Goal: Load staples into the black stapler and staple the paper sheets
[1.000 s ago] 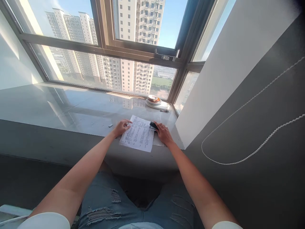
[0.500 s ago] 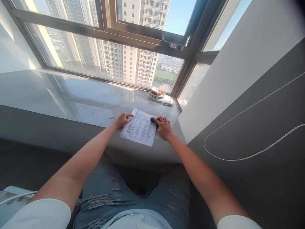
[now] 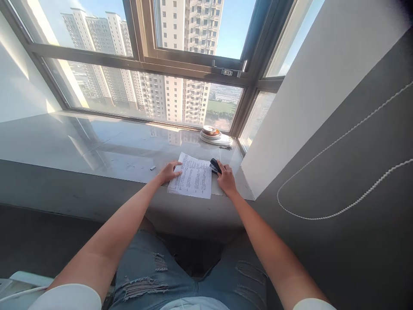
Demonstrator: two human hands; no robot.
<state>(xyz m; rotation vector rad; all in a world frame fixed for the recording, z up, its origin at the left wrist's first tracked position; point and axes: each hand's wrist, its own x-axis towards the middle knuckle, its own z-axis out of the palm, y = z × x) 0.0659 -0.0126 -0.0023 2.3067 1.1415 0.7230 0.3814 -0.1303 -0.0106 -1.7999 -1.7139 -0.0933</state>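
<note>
A printed sheet of paper [image 3: 192, 177] lies on the grey stone windowsill [image 3: 97, 146], near its front edge. My left hand [image 3: 169, 171] rests on the sheet's left edge with fingers curled against it, holding it down. My right hand [image 3: 226, 178] is at the sheet's right edge, fingers closed around a black stapler [image 3: 215, 165] whose front end tilts up off the sill beside the paper's top right corner.
A stack of flat round discs [image 3: 213, 135] sits by the window at the sill's far right. A small pale bit [image 3: 152, 168] lies left of the paper. A white wall [image 3: 306, 94] with a bead cord [image 3: 338, 211] stands at right. My knees in torn jeans [image 3: 180, 275] are below.
The stapler under my right hand has tipped up from lying flat. The paper has been pulled in slightly so it sits straighter on the sill.
</note>
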